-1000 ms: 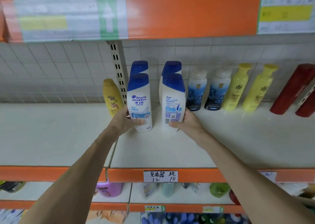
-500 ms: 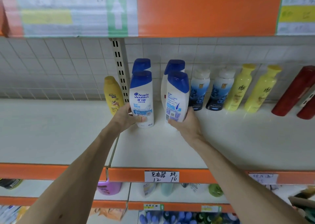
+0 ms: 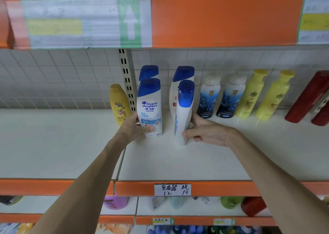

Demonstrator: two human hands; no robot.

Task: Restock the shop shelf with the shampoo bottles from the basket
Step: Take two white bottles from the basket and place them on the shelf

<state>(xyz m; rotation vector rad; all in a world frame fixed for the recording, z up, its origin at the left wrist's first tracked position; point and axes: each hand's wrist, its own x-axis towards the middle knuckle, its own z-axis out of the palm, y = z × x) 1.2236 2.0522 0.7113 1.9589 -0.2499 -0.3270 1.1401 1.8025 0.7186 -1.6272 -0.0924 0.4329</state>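
Note:
Two white shampoo bottles with blue caps stand at the front of the white shelf (image 3: 178,162). My left hand (image 3: 132,127) grips the left bottle (image 3: 149,105), whose label faces me. My right hand (image 3: 204,132) grips the right bottle (image 3: 184,109), which is turned edge-on to me. Behind them stand two more blue-capped bottles, one at back left (image 3: 149,72) and one at back right (image 3: 183,75). The basket is out of view.
A yellow bottle (image 3: 119,105) stands left of the slotted upright (image 3: 126,80). To the right stand two dark blue bottles (image 3: 207,100), two yellow bottles (image 3: 251,96) and red bottles (image 3: 308,98). An orange shelf edge (image 3: 222,18) hangs overhead. Lower shelves hold more goods.
My right hand has twisted its bottle from back-label-forward to edge-on. My left hand still holds its bottle in the same place. The view has tilted up slightly.

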